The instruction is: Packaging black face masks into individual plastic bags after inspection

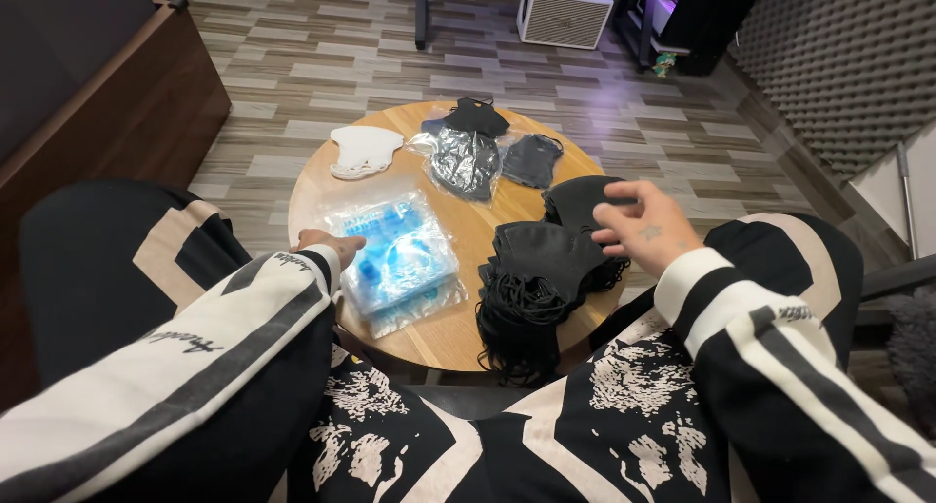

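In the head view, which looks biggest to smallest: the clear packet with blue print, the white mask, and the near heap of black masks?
1. Heap of black masks
2. Clear packet with blue print, close in size, so unsure
3. White mask, farther away

Black face masks [551, 259] stacked on table's right; clear blue-printed packets [395, 254] lying flat left.

Striped wood-look floor [322, 55], brown cabinet [127, 113], white speaker box [565, 11], grey foam wall [848, 64].

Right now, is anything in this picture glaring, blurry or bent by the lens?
Head view: glare on the clear plastic packet by the left hand; the right hand is slightly motion-blurred over the black masks; the wide lens stretches the sleeves at the edges; lighting is soft, with a purple tint on the floor.
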